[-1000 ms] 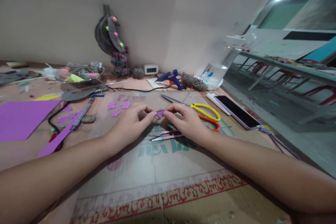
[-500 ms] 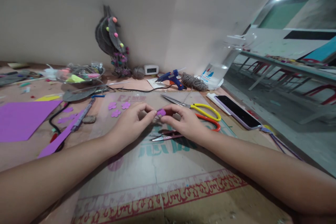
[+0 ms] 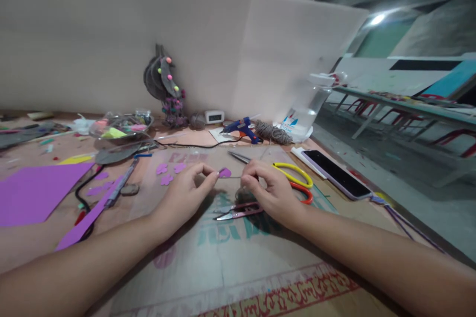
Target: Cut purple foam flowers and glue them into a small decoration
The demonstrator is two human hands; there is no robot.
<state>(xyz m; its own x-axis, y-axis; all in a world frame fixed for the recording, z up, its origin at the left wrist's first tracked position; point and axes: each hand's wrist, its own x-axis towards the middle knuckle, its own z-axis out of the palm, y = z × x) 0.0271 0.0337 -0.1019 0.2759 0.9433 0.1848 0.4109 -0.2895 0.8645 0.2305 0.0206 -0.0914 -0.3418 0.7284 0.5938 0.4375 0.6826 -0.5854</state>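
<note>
Between thumb and forefinger my left hand [image 3: 193, 193] pinches a small purple foam piece [image 3: 224, 173]. A thin grey strand runs from that piece to my right hand [image 3: 269, 188], whose closed fingers grip it. Beneath my right hand lie small pink-handled snips [image 3: 240, 210], blades pointing left. Larger scissors with yellow and red handles [image 3: 293, 173] rest just behind and right of it, partly covered. Purple flower cutouts [image 3: 167, 179] lie on the clear-covered board [image 3: 193, 267], left of my left hand.
Purple sheet [image 3: 40, 193], pen [image 3: 121, 183] and filled tray [image 3: 122, 129] are left. Behind stand a grey decorated craft [image 3: 163, 81], clock [image 3: 214, 117], blue glue gun [image 3: 243, 128], yarn [image 3: 273, 132] and clear container [image 3: 307, 109]. A phone [image 3: 336, 173] lies right.
My hands have moved apart, drawing the strand out between them. The purple piece stays in my left fingers, and my right hand has let go of it. The camera view has tilted upward.
</note>
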